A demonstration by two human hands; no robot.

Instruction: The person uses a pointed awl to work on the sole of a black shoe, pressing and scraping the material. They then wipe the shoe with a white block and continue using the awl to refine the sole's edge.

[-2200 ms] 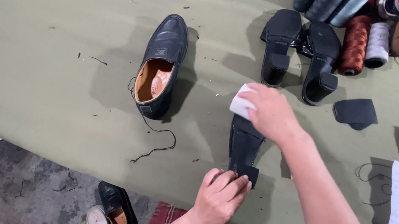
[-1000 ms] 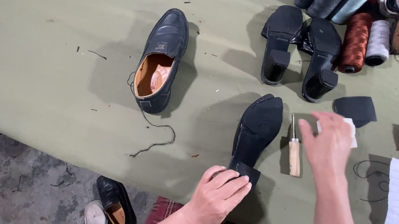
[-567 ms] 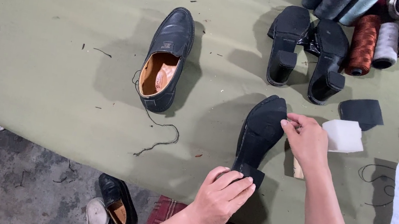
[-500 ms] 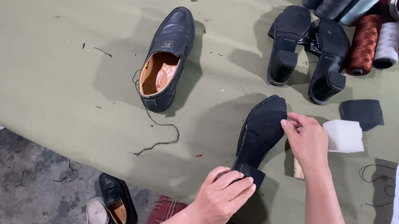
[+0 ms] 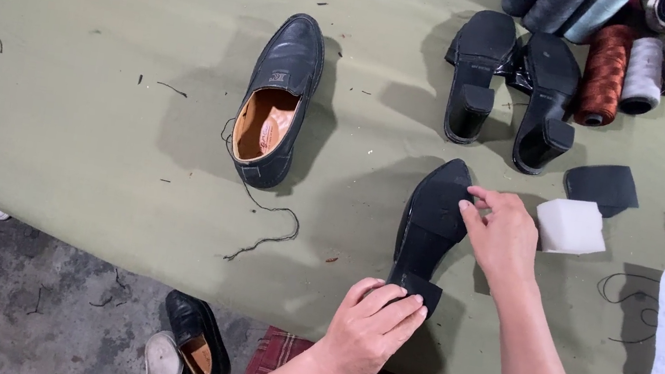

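Black leather shoe point(image 5: 430, 225) lies sole-up on the olive-green bench point(image 5: 92, 131), heel toward the near edge. Left hand point(image 5: 370, 331) grip clenched over the heel; right hand point(image 5: 502, 236) not clenched, fingertips resting on the sole's right edge. White foam block point(image 5: 571, 226) just right of that hand.

An upturned black shoe point(image 5: 432, 221) lies on the green table point(image 5: 75, 128); left hand point(image 5: 370, 331) grips its heel, right hand point(image 5: 504, 236) touches its sole.

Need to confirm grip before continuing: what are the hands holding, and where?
Black upturned leather shoe: left hand grips its heel; right hand touches the sole's front edge.
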